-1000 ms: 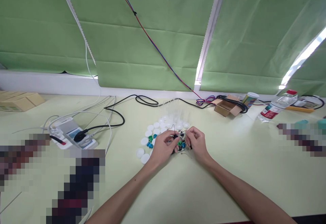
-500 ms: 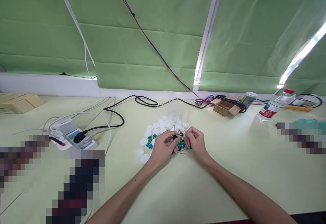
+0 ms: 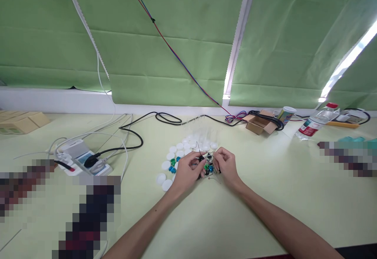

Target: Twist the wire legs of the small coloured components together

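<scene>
My left hand is closed, its thumb and fingers pinching a small black part from which a thin dark wire sticks up. Close on its right, my right hand is also closed in a pinch, its fingertips at a thin, pale piece too small to name. Between and below the hands lies a cluster of small black, green and blue parts with fine wires, partly hidden by the fingers. White round caps are spread to the left of my left hand, with a few small blue pieces among them.
Behind the hands stand clear plastic tubes or cups. A white power strip with cables is on the left. Toward the back right are an open cardboard box, a can and a water bottle. Green blinds hang behind.
The camera view has shifted slightly. Both hands stay almost in place, still pinching; the thin wire at my left fingers has tipped a little to the left.
</scene>
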A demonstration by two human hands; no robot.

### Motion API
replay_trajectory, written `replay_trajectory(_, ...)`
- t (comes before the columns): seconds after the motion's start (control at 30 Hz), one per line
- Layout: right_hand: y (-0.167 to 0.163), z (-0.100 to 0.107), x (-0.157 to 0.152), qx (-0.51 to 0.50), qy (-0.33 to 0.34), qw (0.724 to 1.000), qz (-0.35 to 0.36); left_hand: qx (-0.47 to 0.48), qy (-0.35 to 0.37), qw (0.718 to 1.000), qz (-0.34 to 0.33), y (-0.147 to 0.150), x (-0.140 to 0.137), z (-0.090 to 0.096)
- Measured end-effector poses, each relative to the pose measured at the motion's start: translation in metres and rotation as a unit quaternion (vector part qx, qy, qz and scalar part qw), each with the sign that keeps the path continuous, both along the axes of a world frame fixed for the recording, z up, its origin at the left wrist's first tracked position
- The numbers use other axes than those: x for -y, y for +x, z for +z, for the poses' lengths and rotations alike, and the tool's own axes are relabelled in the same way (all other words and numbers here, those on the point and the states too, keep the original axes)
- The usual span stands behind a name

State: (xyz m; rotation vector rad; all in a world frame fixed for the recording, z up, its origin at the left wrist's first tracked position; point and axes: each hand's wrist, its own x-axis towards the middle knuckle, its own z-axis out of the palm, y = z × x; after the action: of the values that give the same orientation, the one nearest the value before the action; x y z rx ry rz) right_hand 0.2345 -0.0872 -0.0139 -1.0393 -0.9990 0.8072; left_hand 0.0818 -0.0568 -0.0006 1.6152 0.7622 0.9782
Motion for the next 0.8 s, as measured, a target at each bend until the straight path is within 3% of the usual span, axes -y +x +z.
replay_trajectory(0.8,0.0009,0.0005,0.0005,0.011,0.004,1.0,0.002,0.016,0.002,1.0,-0.019,0.0003,-0.0022,-0.0012)
